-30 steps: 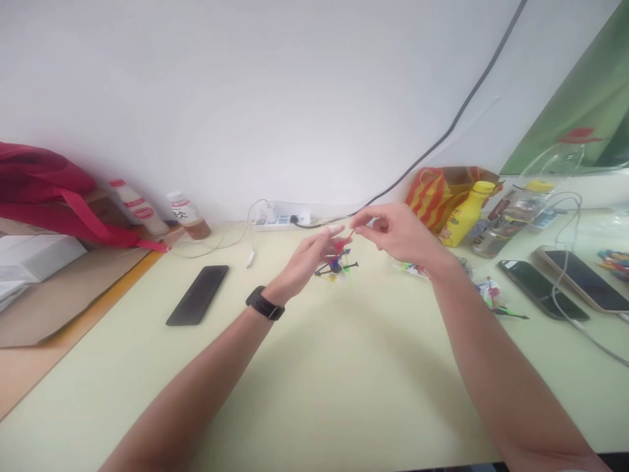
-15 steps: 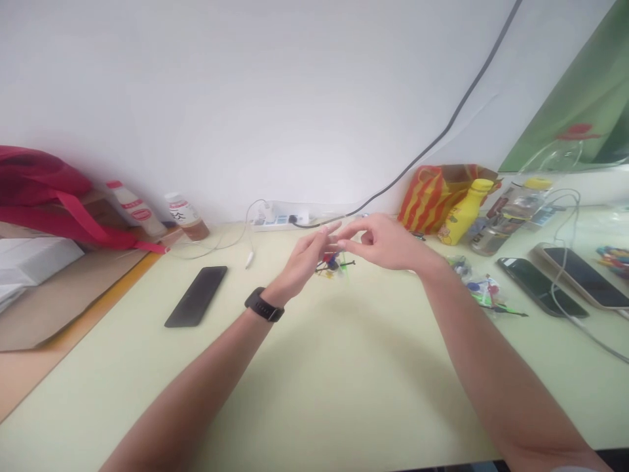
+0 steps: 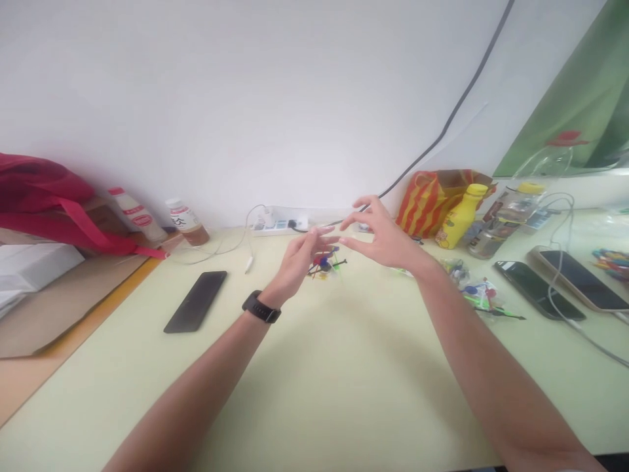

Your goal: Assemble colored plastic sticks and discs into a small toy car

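My left hand (image 3: 296, 263), with a black watch (image 3: 261, 307) on its wrist, is raised above the table with the fingers stretched out toward the right. I see nothing held in it. Just beyond its fingers, small coloured plastic pieces (image 3: 324, 263) in red, blue, green and black lie in a cluster, partly covered by the hand. My right hand (image 3: 386, 239) hovers to the right of it, thumb and fingers spread apart. Its thumb tip is close to the left fingertips, and nothing shows between its fingers.
A black phone (image 3: 196, 301) lies on the left. Behind is a power strip (image 3: 280, 221). Bottles (image 3: 187, 221) and a red bag (image 3: 44, 203) stand at left. On the right are a striped bag (image 3: 422, 203), a yellow bottle (image 3: 460, 216), bagged plastic pieces (image 3: 484, 295) and phones (image 3: 538, 288).
The thumb and fingers of my right hand have spread wide from a near-pinch beside the left fingertips. My left hand has moved slightly left, still stretched out. The camera view has shifted slightly.
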Available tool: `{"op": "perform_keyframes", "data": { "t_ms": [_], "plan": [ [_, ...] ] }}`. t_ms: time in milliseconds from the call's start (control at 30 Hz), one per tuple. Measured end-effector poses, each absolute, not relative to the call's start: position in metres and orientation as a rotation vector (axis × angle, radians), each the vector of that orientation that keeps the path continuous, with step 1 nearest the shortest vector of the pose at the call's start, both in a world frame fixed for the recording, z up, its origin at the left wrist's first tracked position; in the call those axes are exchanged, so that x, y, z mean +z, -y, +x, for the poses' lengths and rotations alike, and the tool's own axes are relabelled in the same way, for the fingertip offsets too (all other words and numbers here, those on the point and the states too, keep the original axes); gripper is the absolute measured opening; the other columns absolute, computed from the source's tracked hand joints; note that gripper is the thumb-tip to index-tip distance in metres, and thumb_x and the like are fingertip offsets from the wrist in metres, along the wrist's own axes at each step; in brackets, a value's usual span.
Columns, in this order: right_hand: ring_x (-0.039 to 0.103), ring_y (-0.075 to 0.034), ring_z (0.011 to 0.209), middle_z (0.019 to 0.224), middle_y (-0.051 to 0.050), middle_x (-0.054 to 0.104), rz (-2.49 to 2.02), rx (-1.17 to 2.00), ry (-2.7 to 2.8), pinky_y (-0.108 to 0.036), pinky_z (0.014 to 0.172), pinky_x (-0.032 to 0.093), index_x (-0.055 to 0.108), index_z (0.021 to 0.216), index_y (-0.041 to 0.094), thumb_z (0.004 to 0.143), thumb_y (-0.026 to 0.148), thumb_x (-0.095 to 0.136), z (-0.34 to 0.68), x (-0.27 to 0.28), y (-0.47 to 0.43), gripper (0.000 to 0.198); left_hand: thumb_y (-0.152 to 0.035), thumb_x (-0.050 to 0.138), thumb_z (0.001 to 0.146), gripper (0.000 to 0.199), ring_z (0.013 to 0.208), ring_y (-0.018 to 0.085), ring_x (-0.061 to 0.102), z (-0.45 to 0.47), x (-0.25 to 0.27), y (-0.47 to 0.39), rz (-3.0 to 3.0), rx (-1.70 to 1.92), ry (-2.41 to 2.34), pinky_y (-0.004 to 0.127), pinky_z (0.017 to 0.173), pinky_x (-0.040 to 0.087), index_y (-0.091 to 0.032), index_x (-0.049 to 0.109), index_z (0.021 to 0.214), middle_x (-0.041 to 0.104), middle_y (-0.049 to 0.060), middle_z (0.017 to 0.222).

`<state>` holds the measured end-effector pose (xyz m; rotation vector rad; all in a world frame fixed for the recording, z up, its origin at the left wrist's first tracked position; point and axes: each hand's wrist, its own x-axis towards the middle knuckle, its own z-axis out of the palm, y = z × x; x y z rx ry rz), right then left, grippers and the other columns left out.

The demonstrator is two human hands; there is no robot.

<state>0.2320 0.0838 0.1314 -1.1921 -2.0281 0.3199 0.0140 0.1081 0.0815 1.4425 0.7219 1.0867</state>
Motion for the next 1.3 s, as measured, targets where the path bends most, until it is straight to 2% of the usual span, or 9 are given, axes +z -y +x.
{"op": "perform_keyframes", "data": {
  "t_ms": [67,167,367,533,667,833,1033,1167,1300],
  "plan": [
    [0.047,-0.033,0.133,0.147,-0.009,0.042,-1.179,0.261,2.024,-0.05,0.11,0.043,0.074,0.111,0.03,0.091,0.041,0.073,0.227,0.127,-0.085,0.023,-0.066,0.05,0.101,0.06,0.128,0.034,0.065,0.016,0.081,-0.107,1.435,1.105,-0.716,0.048,0.105,0.048,-0.024,0.066,0.14,0.068,0.016,0.14],
    [0.037,-0.034,0.143,0.152,-0.007,0.038,-1.147,0.341,2.059,-0.053,0.118,0.036,0.075,0.113,0.032,0.089,0.041,0.076,0.22,0.122,-0.087,0.025,-0.063,0.048,0.103,0.058,0.134,0.034,0.061,0.019,0.081,-0.103,1.451,1.109,-0.713,0.047,0.107,0.047,-0.025,0.063,0.144,0.067,0.015,0.143],
    [0.046,-0.031,0.138,0.148,-0.006,0.044,-1.068,0.56,1.985,-0.05,0.115,0.04,0.078,0.102,0.03,0.085,0.04,0.081,0.217,0.12,-0.09,0.02,-0.062,0.049,0.103,0.06,0.135,0.035,0.06,0.021,0.08,-0.101,1.423,1.124,-0.698,0.046,0.106,0.049,-0.027,0.056,0.151,0.063,0.013,0.148],
    [0.045,-0.033,0.139,0.142,-0.007,0.051,-1.057,0.499,2.036,-0.053,0.118,0.036,0.077,0.084,0.025,0.082,0.039,0.084,0.218,0.119,-0.09,0.015,-0.062,0.053,0.101,0.063,0.13,0.036,0.064,0.02,0.082,-0.103,1.402,1.115,-0.666,0.047,0.106,0.051,-0.024,0.055,0.152,0.068,0.015,0.141],
    [0.061,-0.027,0.12,0.132,-0.008,0.06,-1.002,0.523,1.987,-0.046,0.105,0.05,0.078,0.096,0.026,0.087,0.041,0.078,0.221,0.122,-0.091,0.018,-0.062,0.052,0.102,0.059,0.13,0.035,0.064,0.018,0.082,-0.105,1.403,1.121,-0.667,0.048,0.109,0.049,-0.025,0.059,0.148,0.067,0.013,0.143],
    [0.07,-0.021,0.086,0.093,-0.005,0.074,-0.994,0.638,1.82,-0.036,0.082,0.056,0.076,0.091,0.02,0.089,0.04,0.075,0.226,0.125,-0.096,0.021,-0.062,0.05,0.102,0.057,0.124,0.033,0.068,0.011,0.08,-0.112,1.378,1.104,-0.647,0.048,0.109,0.048,-0.024,0.066,0.14,0.07,0.014,0.139],
    [0.068,-0.02,0.083,0.088,-0.004,0.072,-0.899,0.74,1.768,-0.035,0.08,0.056,0.073,0.097,0.02,0.085,0.041,0.079,0.224,0.113,-0.104,0.025,-0.048,0.082,0.085,0.052,0.104,0.029,0.073,0.002,0.068,-0.123,1.514,1.037,-0.701,0.039,0.088,0.056,-0.02,0.074,0.128,0.077,0.015,0.121],
    [0.069,-0.021,0.086,0.093,-0.003,0.073,-0.862,0.855,1.668,-0.035,0.08,0.057,0.064,0.127,0.025,0.074,0.042,0.088,0.222,0.104,-0.108,0.061,-0.042,0.085,0.082,0.039,0.079,0.02,0.07,0.001,0.061,-0.127,1.559,1.059,-0.688,0.033,0.071,0.054,-0.016,0.081,0.111,0.08,0.012,0.101],
    [0.07,-0.023,0.086,0.093,-0.008,0.077,-0.921,0.998,1.763,-0.037,0.078,0.056,0.076,0.101,0.019,0.075,0.051,0.086,0.219,0.097,-0.111,0.042,-0.041,0.083,0.085,0.031,0.074,0.017,0.067,-0.001,0.063,-0.128,1.588,1.014,-0.66,0.031,0.068,0.053,-0.017,0.082,0.104,0.078,0.009,0.091]
  ]
}}
